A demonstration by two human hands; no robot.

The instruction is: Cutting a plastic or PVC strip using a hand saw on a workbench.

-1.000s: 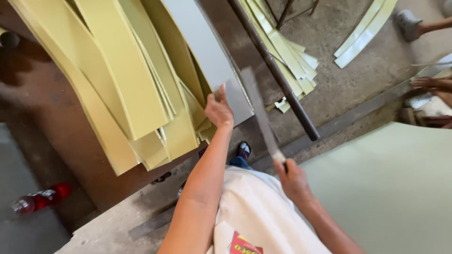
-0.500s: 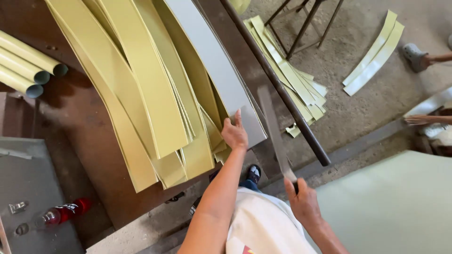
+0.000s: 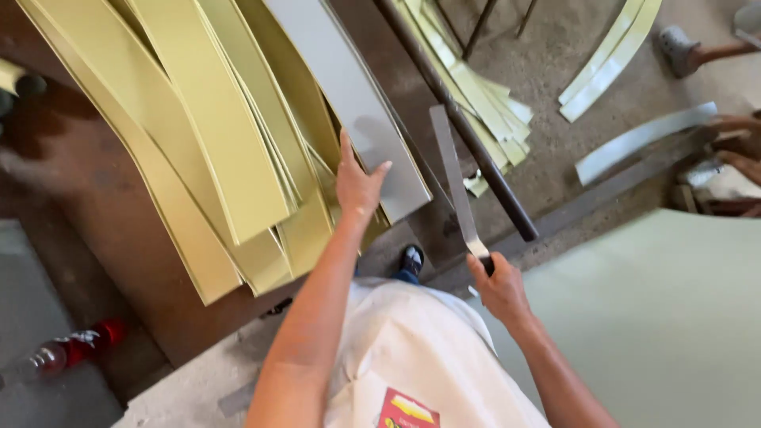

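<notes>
1. Left hand (image 3: 357,186) lies flat, fingers spread wide, on the near end of the grey strip (image 3: 353,103) on top of the fanned pile. It presses rather than grips, nothing closed around.
2. Right hand (image 3: 498,287) is wrapped tight round the handle of a long flat blade (image 3: 454,176), which points away, up toward the far side.
3. Change vs half a second back: left hand has gone from touching the strip's near corner to sitting fully on its face, palm down. Blade is raised a bit further and stands clearer of the dark pipe (image 3: 456,119).
4. Reading: the grey strip looks pinned for handling, with the blade ready beside it, not touching it yet.
5. Grey strip sits at the right edge of the yellow-green strips (image 3: 214,150), overlapping them, all on the brown bench (image 3: 111,230).
6. Right near: a large pale green sheet (image 3: 666,317). Far right floor: loose offcut strips (image 3: 483,95) and another person's foot (image 3: 682,49).
7. Near left: red-capped bottle (image 3: 67,353), blurred.
</notes>
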